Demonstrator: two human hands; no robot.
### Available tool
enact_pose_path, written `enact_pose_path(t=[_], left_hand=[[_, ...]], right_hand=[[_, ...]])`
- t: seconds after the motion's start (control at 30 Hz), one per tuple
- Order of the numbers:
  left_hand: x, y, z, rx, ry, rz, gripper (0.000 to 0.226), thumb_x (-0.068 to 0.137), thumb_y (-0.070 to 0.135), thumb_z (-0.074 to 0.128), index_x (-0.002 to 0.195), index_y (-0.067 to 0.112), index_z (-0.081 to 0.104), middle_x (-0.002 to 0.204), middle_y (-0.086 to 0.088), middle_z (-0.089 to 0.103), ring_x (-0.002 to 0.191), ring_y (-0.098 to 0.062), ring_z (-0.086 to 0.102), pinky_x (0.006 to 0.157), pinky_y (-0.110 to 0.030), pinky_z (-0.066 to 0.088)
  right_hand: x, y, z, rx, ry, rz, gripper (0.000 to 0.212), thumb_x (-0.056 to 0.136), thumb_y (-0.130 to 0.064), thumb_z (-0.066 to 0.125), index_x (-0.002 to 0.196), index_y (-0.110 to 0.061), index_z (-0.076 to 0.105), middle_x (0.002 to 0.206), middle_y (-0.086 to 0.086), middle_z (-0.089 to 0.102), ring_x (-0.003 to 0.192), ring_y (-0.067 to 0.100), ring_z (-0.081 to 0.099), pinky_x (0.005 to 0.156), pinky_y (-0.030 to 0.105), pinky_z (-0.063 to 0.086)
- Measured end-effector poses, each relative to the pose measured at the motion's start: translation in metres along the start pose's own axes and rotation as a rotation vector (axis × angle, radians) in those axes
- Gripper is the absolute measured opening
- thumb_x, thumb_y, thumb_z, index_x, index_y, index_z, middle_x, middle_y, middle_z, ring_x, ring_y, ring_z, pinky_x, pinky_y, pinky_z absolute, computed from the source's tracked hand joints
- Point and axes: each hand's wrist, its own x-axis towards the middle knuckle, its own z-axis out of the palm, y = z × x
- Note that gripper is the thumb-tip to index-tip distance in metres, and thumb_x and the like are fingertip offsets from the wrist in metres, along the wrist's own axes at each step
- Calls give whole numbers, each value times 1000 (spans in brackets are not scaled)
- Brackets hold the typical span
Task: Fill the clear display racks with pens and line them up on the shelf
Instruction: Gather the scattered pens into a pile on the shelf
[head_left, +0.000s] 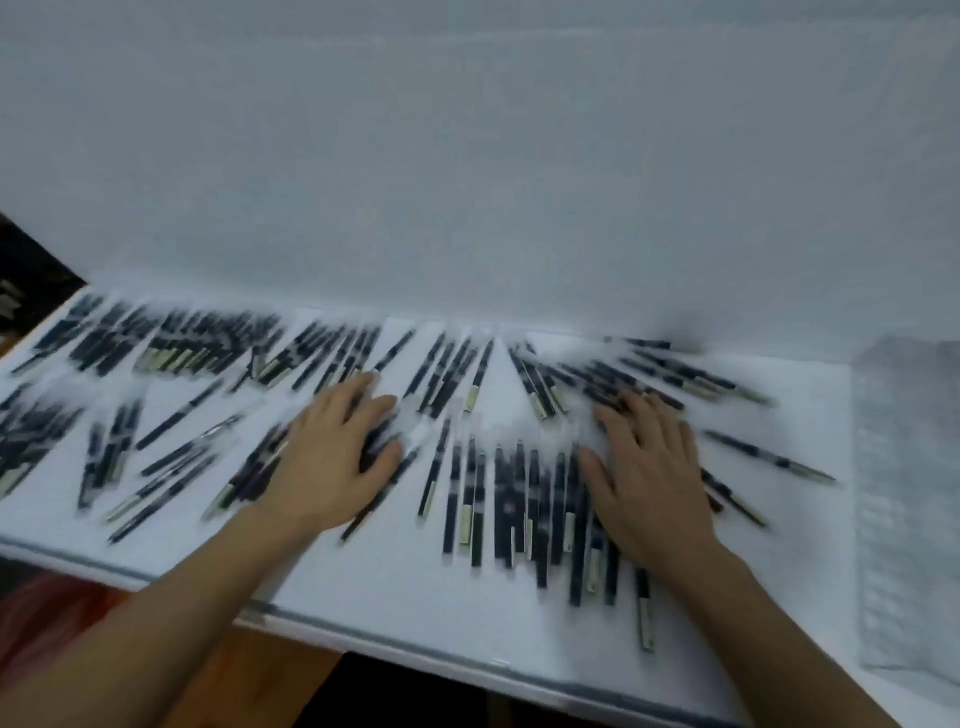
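Both hands, left (332, 447) and right (644, 467), rest flat and empty on loose pens (519, 499) covering the bench (395, 597); no filled rack is visible, so filling remains.

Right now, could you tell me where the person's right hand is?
In the head view, the right hand lies flat, right of centre on the white table, over dark pens.

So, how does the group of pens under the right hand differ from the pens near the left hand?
The dark pens by the right hand lie in a near-parallel row; the dark pens by the left hand lie scattered at angles. Both groups rest flat on the white surface, blurred.
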Motion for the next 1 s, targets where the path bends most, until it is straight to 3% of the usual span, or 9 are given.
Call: enact_pose_path(t=[0.1, 0.2, 0.4, 0.53, 0.67, 0.8, 1.0], left_hand=[[0, -7, 10, 38, 47, 7, 62, 94, 64, 32, 139, 26, 52, 158, -1, 32, 142, -28, 32, 108, -56, 38], [1, -9, 15, 46, 87, 14, 66, 90, 65, 30, 138, 26, 53, 156, -3, 35, 142, -28, 32, 111, -55, 36], [1, -7, 10, 35, 41, 2, 60, 94, 59, 33, 139, 23, 51, 158, -7, 32, 143, -29, 29, 114, -53, 32], [-1, -6, 7, -18, 31, 22, 58, 98, 53, 34, 144, 21, 44, 158, -7, 31, 144, -29, 29, 115, -56, 29], [-6, -19, -15, -54, 21, 68, 62, 100, 56, 32, 150, 20, 36, 160, -6, 28, 147, -26, 26, 117, -55, 25], [-28, -84, -48, -42, 56, 21, 63, 102, 57, 32, 153, 20, 31, 160, -6, 27, 147, -27, 26, 116, -57, 26], [-76, -233, -88, 22, 112, -305, 65, 101, 55, 37, 154, 20, 29, 159, -10, 29, 145, -31, 28, 115, -59, 27]], right_hand=[[-9, 0, 9, -8, 69, -17, 63, 101, -55, 27, 149, -21, 46, 159, 8, 39, 149, 28, 30, 124, 48, 24], [-10, -5, 14, -18, 171, -46, 53, 101, -47, 38, 137, -12, 57, 137, 13, 56, 128, 34, 50, 110, 46, 40], [-16, -16, 1, 62, 206, 47, 43, 103, -39, 51, 137, -14, 58, 136, 9, 59, 126, 27, 53, 104, 34, 39], [-15, -43, 1, 39, 202, 15, 37, 103, -26, 55, 136, -11, 59, 135, 12, 62, 126, 30, 54, 105, 38, 39], [-11, -88, 12, -76, 169, -85, 46, 102, -44, 43, 134, -16, 59, 132, 9, 62, 125, 31, 53, 106, 50, 42], [-1, -136, 34, -53, 157, -182, 56, 98, -56, 32, 134, -21, 58, 134, 7, 60, 127, 32, 52, 107, 53, 41], [6, -243, 76, -8, 170, -338, 50, 99, -48, 41, 130, -16, 63, 127, 8, 63, 125, 33, 52, 111, 53, 38]])
